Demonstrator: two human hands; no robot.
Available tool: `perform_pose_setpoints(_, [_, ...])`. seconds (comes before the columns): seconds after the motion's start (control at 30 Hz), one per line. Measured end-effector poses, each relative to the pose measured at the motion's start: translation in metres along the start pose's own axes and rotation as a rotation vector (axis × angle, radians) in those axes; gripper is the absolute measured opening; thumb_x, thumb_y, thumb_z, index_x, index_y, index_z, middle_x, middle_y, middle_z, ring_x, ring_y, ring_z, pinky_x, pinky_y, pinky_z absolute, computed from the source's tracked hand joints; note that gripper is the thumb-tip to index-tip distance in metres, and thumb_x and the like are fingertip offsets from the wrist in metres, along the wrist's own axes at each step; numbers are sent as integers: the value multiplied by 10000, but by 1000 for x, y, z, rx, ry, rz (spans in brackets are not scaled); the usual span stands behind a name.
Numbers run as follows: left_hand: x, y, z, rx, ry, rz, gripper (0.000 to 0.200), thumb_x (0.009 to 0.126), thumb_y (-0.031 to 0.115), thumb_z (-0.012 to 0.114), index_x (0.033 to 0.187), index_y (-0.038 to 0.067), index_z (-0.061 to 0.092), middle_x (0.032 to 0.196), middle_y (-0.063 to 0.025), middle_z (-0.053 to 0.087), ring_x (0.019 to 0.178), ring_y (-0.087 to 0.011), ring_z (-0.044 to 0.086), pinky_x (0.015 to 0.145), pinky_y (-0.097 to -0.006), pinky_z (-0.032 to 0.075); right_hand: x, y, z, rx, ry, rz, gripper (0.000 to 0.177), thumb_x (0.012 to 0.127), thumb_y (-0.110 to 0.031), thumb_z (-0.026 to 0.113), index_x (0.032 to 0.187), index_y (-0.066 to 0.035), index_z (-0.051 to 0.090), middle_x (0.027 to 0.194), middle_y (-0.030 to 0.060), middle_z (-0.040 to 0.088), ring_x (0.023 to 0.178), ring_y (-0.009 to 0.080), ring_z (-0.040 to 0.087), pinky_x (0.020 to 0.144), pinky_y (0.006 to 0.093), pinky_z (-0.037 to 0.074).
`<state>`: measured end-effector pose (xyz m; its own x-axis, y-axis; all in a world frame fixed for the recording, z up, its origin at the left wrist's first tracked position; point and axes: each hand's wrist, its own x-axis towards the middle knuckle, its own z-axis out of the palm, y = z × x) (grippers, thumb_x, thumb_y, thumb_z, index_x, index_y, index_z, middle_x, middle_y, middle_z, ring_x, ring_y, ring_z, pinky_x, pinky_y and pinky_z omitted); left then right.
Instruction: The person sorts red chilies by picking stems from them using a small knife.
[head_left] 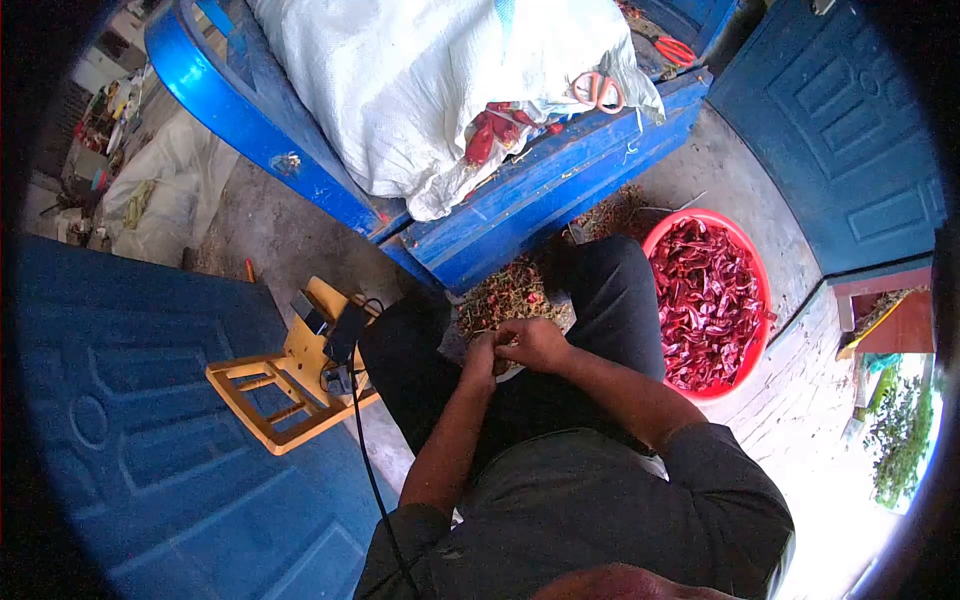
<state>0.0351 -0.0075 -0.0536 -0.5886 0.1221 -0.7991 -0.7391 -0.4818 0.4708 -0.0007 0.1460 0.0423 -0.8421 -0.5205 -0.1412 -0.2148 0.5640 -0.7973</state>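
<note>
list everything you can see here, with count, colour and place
blue truck-like bench: 1, blue, ahead
sack: 1, white, on the bench
chilies at sack mouth: several, red
scissors: 2 pairs, one pink-handled by the sack's edge, one red-handled beyond
basin: 1, red, floor at right
chilies in basin: many, dark red
plant scraps: pile, brown with red bits, between the knees
chair: 1, yellow, left
cable: black, left side
doors: 2, blue, left and right
plastic sheeting: whitish, far left
tree: green, far right
hands: 2, left and right, together over the lap
</note>
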Motion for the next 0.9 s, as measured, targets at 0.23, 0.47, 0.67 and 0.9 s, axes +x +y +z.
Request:
perform_pose_setpoints(0.23, [-7, 6, 22, 231, 78, 35, 277, 989, 312, 441, 903, 103, 601, 604, 9, 440, 456, -118, 382, 423, -311, 279, 2, 19, 19, -151, 55, 275, 260, 778, -211, 730, 997, -82, 676, 893, 120, 713, 833, 306, 694, 737, 441, 544])
perform_pose_setpoints(0.47, [-6, 10, 11, 210, 32, 128, 285, 982, 325, 483, 1039, 82, 620, 736, -19, 543, 603, -142, 489, 503, -330, 386, 7, 56, 31, 549, 8, 575, 285, 825, -186, 771, 1043, -27, 679, 857, 61, 689, 746, 159, 670, 641, 337, 569])
perform_pose_setpoints(0.67, [-21, 23, 19, 228, -15, 130, 280, 986, 286, 487, 1090, 58, 612, 820, -34, 609, 652, -157, 539, 537, -334, 442, 7, 37, 13, 1271, 80, 828, 186, 911, -169, 706, 1042, -41, 674, 892, 36, 686, 752, 149, 670, 670, 287, 574])
perform_pose_setpoints(0.9, [-20, 24, 21, 134, -34, 220, 238, 982, 273, 512, 1044, 60, 599, 787, -29, 587, 590, -116, 508, 507, -285, 411, 11, 33, 17, 548, 228, 377, 119, 902, -130, 717, 964, -29, 722, 931, 48, 671, 812, 167, 656, 745, 312, 534])
